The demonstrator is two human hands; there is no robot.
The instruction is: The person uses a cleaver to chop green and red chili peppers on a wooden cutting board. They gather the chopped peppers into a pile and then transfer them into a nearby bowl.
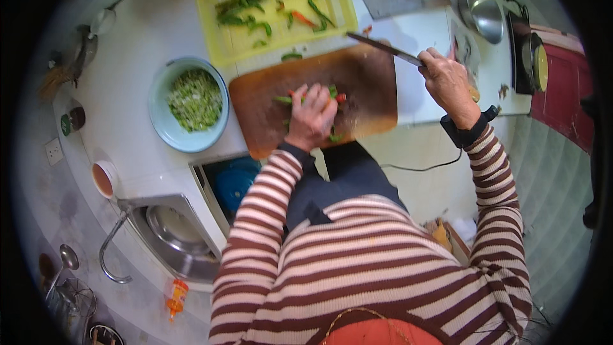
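My right hand (pixel 448 84) grips a kitchen knife (pixel 388 49) by its handle. The blade points left, held over the far right part of a brown wooden cutting board (pixel 366 115). On the board, my left hand (pixel 311 117) presses down with its fingers over red and green peppers (pixel 340 98), which it partly hides. Small green pepper pieces (pixel 335 137) lie beside that hand. Beyond the board stands a yellow plastic basket (pixel 282 47) with green and red peppers (pixel 246 5) inside. A light blue bowl (pixel 158 108) of chopped pale green vegetable (pixel 196 100) stands left of the board.
A cleaver (pixel 395 0) lies at the back right, near a steel bowl (pixel 482 12). At the left are a sink (pixel 206 268) with a curved faucet (pixel 106 254), a white cup (pixel 104 178) and an orange bottle (pixel 177 295). A black cable (pixel 421 168) hangs near my right wrist.
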